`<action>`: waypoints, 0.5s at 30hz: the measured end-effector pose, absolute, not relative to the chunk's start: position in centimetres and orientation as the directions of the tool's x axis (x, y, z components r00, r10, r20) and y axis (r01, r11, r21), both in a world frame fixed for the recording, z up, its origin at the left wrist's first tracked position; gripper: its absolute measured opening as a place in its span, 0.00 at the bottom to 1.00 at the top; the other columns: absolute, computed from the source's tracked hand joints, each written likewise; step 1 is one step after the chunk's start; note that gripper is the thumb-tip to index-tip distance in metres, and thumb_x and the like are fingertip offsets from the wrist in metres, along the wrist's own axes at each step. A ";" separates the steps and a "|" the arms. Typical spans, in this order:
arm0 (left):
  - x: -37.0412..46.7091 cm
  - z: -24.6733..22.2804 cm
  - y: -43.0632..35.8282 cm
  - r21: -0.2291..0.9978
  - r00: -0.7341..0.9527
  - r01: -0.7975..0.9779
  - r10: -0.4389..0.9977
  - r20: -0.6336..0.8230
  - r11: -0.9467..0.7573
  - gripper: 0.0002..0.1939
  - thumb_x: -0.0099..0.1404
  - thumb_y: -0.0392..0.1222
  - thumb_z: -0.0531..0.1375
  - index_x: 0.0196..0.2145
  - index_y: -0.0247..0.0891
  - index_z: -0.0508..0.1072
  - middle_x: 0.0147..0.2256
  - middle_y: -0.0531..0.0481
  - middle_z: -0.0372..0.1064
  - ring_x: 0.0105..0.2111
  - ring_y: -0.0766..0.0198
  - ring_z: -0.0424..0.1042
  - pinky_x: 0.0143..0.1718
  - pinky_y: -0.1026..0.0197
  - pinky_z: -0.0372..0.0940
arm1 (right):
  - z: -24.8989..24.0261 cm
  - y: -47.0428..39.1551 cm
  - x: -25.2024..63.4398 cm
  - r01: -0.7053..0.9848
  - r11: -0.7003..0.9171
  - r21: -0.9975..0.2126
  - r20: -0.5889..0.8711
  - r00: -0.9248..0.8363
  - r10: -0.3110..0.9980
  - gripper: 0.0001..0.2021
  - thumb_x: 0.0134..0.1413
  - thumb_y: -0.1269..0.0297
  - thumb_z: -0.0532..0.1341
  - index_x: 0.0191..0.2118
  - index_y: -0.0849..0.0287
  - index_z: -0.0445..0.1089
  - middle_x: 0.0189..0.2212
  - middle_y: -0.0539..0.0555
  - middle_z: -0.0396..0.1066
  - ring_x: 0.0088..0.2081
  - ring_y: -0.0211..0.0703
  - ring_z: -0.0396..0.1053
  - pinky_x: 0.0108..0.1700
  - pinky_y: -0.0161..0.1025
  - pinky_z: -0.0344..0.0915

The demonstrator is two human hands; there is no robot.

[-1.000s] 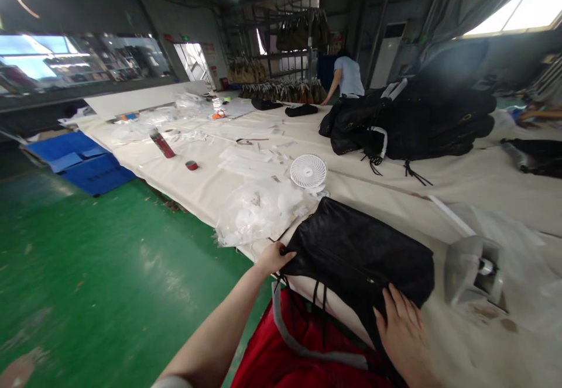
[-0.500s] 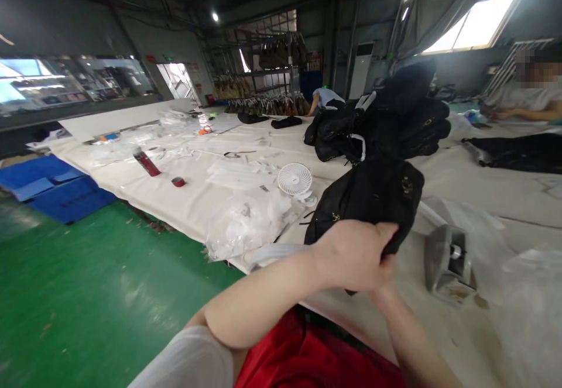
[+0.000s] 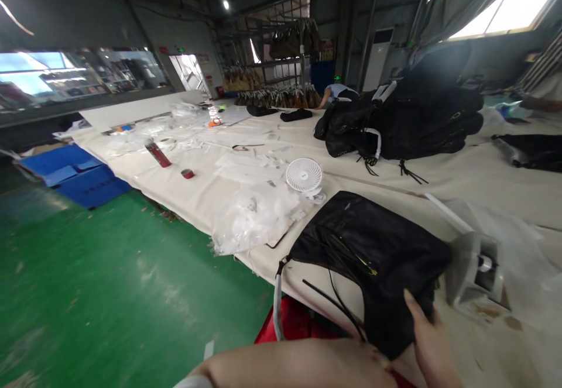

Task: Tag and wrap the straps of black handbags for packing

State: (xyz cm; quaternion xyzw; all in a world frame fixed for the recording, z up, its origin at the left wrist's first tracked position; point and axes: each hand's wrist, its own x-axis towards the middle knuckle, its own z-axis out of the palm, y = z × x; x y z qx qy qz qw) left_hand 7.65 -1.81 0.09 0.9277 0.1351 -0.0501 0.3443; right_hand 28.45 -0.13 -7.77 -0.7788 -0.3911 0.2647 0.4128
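Left: clear plastic on table | Centre: black bag along near edge, being arranged, I judge; left hand below, right hand touching bag; either grip's closure I cannot tell | Right: grey device | Next calls for: steadying bag.

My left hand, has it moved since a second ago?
Yes: judged against the white fan, your left hand has moved right and toward you, now near the black bag.
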 end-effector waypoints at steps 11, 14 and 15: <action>6.4 -0.8 -0.3 0.723 0.975 0.214 0.192 -0.114 -0.657 0.20 0.63 0.39 0.55 0.54 0.39 0.68 0.50 0.43 0.71 0.52 0.52 0.70 0.54 0.54 0.64 | -0.8 10.5 28.0 0.878 -0.090 -0.470 0.500 0.349 0.792 0.27 0.54 0.53 0.54 0.54 0.70 0.65 0.44 0.70 0.71 0.45 0.61 0.70 0.44 0.52 0.67; 3.4 -2.5 -0.5 0.815 0.948 0.215 0.315 -0.042 -0.538 0.19 0.64 0.38 0.56 0.52 0.36 0.69 0.51 0.41 0.71 0.55 0.53 0.67 0.57 0.57 0.60 | -2.9 7.0 25.4 0.830 0.166 -0.532 0.417 0.086 0.905 0.18 0.58 0.52 0.53 0.44 0.58 0.72 0.38 0.59 0.76 0.37 0.50 0.73 0.41 0.45 0.70; 2.3 -3.2 -0.4 0.845 0.917 0.241 0.397 -0.037 -0.478 0.18 0.64 0.38 0.56 0.51 0.37 0.70 0.50 0.42 0.71 0.54 0.54 0.68 0.57 0.59 0.61 | -4.4 5.5 24.6 0.802 0.281 -0.527 0.413 -0.047 0.909 0.17 0.58 0.53 0.53 0.45 0.57 0.72 0.40 0.58 0.76 0.39 0.49 0.74 0.42 0.43 0.71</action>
